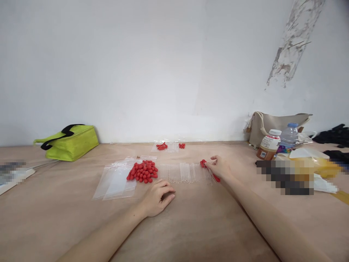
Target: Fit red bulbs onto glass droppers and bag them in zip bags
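Note:
My left hand point(159, 198) rests on the table just below the heap of red rubber bulbs point(143, 171), its fingers loosely bent, thumb apart, nothing in it. A row of clear, thin glass dropper tubes point(177, 172) lies side by side to the right of the heap. Past the row's right end, my right hand point(218, 166) has fingertips closed around a dropper. Beside those fingers are red bulbs point(203, 163), and another red bulb point(216, 178) pokes out under the hand. Fingers partly hide which tubes and bulbs are joined.
Clear zip bags point(117, 182) lie left of the heap. Near the wall, a bag point(170, 147) has tubes and red bulbs on it or in it. A lime-green bag point(73, 142) stands left; bottles point(268, 145) and a beige bag point(256, 127) stand right.

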Tool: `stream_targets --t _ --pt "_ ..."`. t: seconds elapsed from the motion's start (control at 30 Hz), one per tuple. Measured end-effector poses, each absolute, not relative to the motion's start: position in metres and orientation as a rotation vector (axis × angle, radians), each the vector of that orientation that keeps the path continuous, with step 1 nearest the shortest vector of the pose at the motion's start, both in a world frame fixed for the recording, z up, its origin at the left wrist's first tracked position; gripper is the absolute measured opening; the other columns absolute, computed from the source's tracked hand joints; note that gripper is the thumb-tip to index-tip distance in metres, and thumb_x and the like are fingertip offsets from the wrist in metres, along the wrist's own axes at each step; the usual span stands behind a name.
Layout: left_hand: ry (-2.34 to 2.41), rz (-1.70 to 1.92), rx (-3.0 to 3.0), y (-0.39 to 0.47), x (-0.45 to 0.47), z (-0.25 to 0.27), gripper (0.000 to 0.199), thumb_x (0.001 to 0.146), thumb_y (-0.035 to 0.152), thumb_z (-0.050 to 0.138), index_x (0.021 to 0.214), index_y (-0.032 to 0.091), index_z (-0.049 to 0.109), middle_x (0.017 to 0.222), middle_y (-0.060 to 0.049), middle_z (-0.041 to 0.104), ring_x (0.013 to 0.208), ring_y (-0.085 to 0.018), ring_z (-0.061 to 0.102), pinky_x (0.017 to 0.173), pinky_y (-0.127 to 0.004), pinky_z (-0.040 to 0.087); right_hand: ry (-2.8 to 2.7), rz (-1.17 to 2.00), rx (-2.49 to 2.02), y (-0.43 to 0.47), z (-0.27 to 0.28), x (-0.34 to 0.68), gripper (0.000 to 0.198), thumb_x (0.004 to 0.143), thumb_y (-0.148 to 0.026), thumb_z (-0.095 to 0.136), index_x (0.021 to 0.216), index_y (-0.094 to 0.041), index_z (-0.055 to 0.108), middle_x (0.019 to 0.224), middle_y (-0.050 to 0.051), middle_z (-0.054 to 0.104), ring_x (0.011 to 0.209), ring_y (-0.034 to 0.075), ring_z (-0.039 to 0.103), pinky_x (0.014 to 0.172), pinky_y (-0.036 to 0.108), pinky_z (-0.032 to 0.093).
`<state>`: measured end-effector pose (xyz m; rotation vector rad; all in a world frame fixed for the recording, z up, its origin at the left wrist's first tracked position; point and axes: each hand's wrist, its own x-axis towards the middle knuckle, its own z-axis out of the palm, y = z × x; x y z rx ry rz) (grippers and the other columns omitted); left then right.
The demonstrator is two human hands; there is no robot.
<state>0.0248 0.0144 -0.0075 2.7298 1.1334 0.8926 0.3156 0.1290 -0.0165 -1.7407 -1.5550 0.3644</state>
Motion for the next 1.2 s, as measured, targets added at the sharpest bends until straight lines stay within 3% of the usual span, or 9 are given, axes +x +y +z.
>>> stream_targets --t 0.3,0.5,0.77,0.97,1.2 --pt "1.147 0.861 2.731 0.014 0.025 -0.007 0.016 0.082 0.022 0.05 0.092 0.02 0.062 0.084 -0.004 0.06 0.08 -0.018 0.053 0.072 -0.031 0.042 -1.897 0.259 -1.718 0.111 -0.002 0.299 0.017 0.066 -0.035 0.056 0.062 -0.019 0.06 0.065 0.002 0.062 0.061 0.015 0.055 0.053 0.022 0.034" --pt "1.147 0.841 2.743 0.015 0.025 -0.007 0.016 0.082 0.022 0.05 0.092 0.02 0.061 0.085 -0.004 0.059 0.081 -0.019 0.053 0.072 -0.032 0.042 -1.984 0.08 -1.902 0.099 0.001 0.278 0.017 0.068 -0.027 0.049 0.059 -0.019 0.061 0.065 0.007 0.063 0.067 0.021 0.058 0.059 0.028 0.036" --pt "1.163 0.805 2.727 0.015 0.025 -0.006 0.016 0.082 0.022 0.049 0.093 0.02 0.061 0.086 -0.004 0.059 0.082 -0.019 0.051 0.074 -0.032 0.041 -1.956 0.131 -2.062 0.1 0.006 0.268 0.021 0.068 -0.033 0.048 0.071 -0.016 0.06 0.068 0.011 0.062 0.075 0.027 0.059 0.068 0.038 0.037" --pt "1.175 0.825 2.715 0.014 0.026 -0.006 0.017 0.082 0.022 0.049 0.092 0.019 0.062 0.085 -0.004 0.059 0.081 -0.018 0.052 0.075 -0.03 0.041 -1.926 0.195 -2.147 0.103 0.007 0.265 0.023 0.069 -0.033 0.046 0.076 -0.015 0.059 0.068 0.009 0.061 0.078 0.025 0.059 0.072 0.039 0.036" --pt "1.205 0.923 2.496 0.018 0.024 -0.007 0.022 0.083 0.028 0.048 0.095 0.019 0.065 0.089 -0.005 0.063 0.083 -0.019 0.056 0.077 -0.031 0.042 -1.924 0.204 -1.889 0.086 0.016 0.258 0.025 0.073 -0.033 0.043 0.061 -0.017 0.058 0.061 0.004 0.06 0.066 0.019 0.058 0.065 0.029 0.034"
